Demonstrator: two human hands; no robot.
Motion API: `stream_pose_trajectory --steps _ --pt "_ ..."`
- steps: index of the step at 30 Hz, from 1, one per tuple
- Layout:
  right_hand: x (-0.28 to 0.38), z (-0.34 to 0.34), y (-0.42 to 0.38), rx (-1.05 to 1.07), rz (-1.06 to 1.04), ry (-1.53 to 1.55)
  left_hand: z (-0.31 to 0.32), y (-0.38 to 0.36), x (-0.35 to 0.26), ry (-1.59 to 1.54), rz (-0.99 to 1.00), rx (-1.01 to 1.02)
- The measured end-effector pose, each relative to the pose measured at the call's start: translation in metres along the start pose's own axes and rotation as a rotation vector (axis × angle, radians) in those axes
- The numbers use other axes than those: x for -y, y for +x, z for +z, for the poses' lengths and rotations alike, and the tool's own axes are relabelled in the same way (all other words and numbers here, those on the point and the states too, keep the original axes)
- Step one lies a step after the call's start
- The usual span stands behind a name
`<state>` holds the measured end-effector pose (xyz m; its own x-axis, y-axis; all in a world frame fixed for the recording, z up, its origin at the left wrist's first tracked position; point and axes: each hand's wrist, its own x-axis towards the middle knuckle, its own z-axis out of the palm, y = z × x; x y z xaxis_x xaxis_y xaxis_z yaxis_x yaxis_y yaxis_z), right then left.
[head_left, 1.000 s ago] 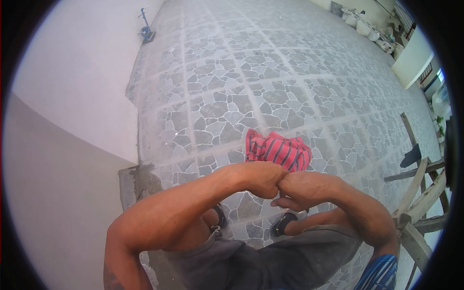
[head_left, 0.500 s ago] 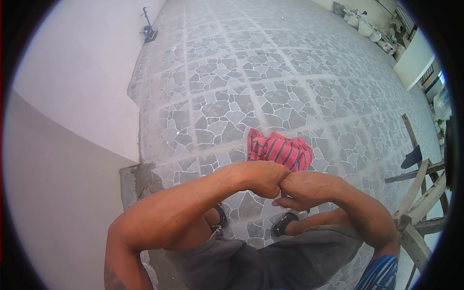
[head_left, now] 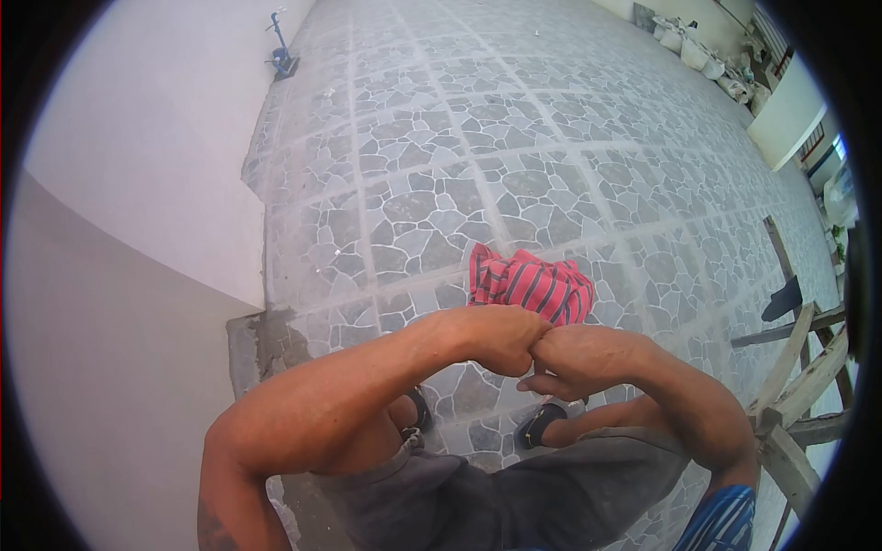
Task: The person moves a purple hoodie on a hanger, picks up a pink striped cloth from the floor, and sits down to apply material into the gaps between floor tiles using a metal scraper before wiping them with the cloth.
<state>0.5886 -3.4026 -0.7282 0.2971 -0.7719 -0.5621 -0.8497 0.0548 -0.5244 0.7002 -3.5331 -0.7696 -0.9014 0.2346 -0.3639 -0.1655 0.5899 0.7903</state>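
Note:
My left hand [head_left: 508,338] is closed, its knuckles touching my right hand [head_left: 583,358] in front of my body. The right hand's fingers are curled, with one lower finger or thumb extended to the left. Whether either hand grips something small between them is hidden. Just beyond the hands, a crumpled red cloth with dark stripes [head_left: 533,283] lies on the stone-patterned tile floor [head_left: 423,207]; the hands overlap its near edge in the view.
A pale wall [head_left: 138,184] runs along the left, with a blue tool [head_left: 281,57] standing beside it farther off. Wooden beams [head_left: 790,404] stand at the right. White sacks [head_left: 695,55] line the far right wall. My sandalled feet are below the hands.

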Motion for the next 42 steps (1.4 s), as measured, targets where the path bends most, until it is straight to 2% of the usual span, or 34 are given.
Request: stream_pose_trajectory --steps 7,10,19,22,42 --pt "0.001 -0.001 0.000 0.000 0.003 0.010 -0.001 -0.001 -0.001 -0.006 0.004 0.000" --pt "-0.007 0.007 0.001 -0.074 -0.047 -0.021 -0.001 -0.001 -0.001 -0.011 0.004 0.000" --pt "-0.003 0.002 0.001 -0.014 -0.028 0.008 0.000 0.001 0.001 0.002 0.016 -0.006" --pt "-0.007 0.007 0.000 -0.090 -0.056 -0.013 0.002 0.002 0.004 0.005 0.028 -0.009" --pt "-0.009 0.009 0.005 -0.042 -0.021 -0.052 0.004 0.002 0.006 0.033 0.002 -0.033"
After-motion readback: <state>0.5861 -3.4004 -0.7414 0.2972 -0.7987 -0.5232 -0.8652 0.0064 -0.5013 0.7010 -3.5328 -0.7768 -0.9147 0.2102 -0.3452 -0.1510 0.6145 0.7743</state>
